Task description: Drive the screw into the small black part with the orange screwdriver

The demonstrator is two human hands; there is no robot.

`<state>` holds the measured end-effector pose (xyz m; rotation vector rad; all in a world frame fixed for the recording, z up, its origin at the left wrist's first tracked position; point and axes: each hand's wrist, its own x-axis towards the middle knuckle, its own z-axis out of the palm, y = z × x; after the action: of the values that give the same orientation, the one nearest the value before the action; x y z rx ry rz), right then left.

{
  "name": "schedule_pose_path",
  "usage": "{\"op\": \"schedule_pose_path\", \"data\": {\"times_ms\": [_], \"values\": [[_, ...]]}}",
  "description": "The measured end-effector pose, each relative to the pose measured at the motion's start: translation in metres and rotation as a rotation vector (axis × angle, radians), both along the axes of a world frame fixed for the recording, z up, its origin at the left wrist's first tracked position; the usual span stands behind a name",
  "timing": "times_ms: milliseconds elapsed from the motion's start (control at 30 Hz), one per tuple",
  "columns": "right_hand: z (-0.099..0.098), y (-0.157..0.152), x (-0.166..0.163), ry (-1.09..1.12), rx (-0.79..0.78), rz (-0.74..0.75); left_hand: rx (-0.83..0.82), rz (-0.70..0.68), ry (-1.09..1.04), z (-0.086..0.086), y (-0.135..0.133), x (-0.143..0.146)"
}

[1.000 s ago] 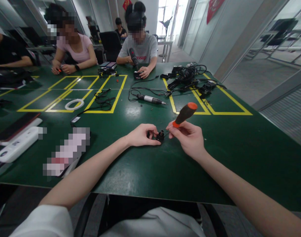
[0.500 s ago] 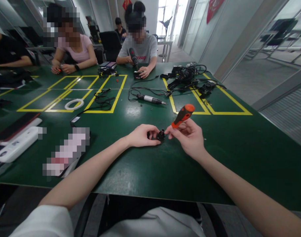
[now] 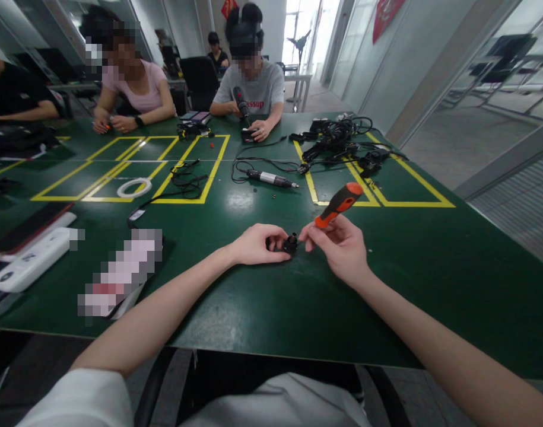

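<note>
My left hand (image 3: 261,244) is closed around a small black part (image 3: 291,243) with a short round tube standing up at its right end. Much of that part is covered by my fingers, so its kind is unclear. In my right hand (image 3: 340,246) is a screwdriver (image 3: 341,203) with an orange and black handle. Its handle leans up and to the right, and its lower end points toward the black part. The fingers hide most of the shaft, and I cannot tell whether the tip touches the part.
An electric screwdriver (image 3: 271,178) with a cable lies ahead, left of tangled black cables (image 3: 337,142). To the left are a white power strip (image 3: 31,258), a blurred flat item (image 3: 124,273) and a white ring (image 3: 134,188). Co-workers sit across the green table (image 3: 235,320).
The screwdriver's handle has tipped further to the right and slightly down within my right hand. My left hand and the black part stay in place.
</note>
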<state>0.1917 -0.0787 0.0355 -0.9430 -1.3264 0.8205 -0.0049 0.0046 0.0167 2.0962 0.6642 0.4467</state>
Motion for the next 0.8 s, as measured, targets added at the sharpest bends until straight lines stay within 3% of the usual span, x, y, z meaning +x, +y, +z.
{"op": "schedule_pose_path", "data": {"times_ms": [233, 567, 800], "values": [[0.0035, 0.0002, 0.0010, -0.019, 0.004, -0.023, 0.002, 0.005, 0.015, 0.0011, -0.0013, -0.0006], [0.0017, -0.0013, 0.0002, 0.005, -0.002, 0.067, 0.009, 0.007, 0.004, 0.0015, -0.0008, 0.0003], [0.0024, 0.0005, 0.0006, 0.001, -0.008, 0.024, 0.011, -0.001, 0.000, 0.0003, -0.0008, -0.0007]]}}
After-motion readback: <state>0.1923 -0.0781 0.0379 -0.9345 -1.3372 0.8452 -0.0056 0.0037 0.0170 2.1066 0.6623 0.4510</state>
